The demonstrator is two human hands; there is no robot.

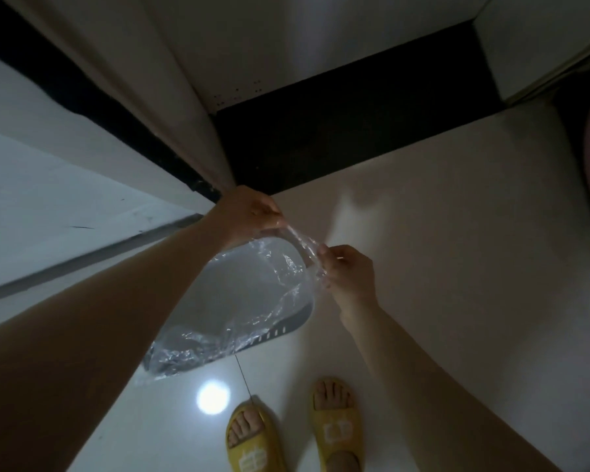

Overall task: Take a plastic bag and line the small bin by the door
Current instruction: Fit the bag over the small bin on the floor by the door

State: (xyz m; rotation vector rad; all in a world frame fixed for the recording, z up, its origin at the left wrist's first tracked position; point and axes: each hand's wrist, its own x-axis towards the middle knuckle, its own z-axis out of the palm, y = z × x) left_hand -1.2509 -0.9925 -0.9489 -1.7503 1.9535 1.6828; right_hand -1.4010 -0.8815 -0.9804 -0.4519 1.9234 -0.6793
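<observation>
we look straight down in dim light at our own two bare arms reaching over a small white bin (297,327) that stands on a pale glossy floor (191,434). our left hand (249,209) pinches one part of the mouth of a clear plastic bag (239,301), fingers closed on the film, and our right hand (348,270) pinches another part just beside it, also closed on the film; the hands are near each other but apart, with a twisted strip of the bag's edge stretched between them. the rest of the bag hangs down and drapes into and over the bin, its crumpled end spilling past the near side. only part of the bin's rim, with a row of small slots, shows below the film. we judge the step in hand to be opening the mouth: the pinched edge wants separating into its two layers, then spreading wide and folding down over the rim all round, with the body pushed inside. the bunched, clingy film is the main hindrance. nearby, a dark strip of threshold (355,137) and pale door panels lie ahead, our feet in yellow slippers (252,441) stand just behind the bin, and a ceiling light glares off the floor (213,397).
</observation>
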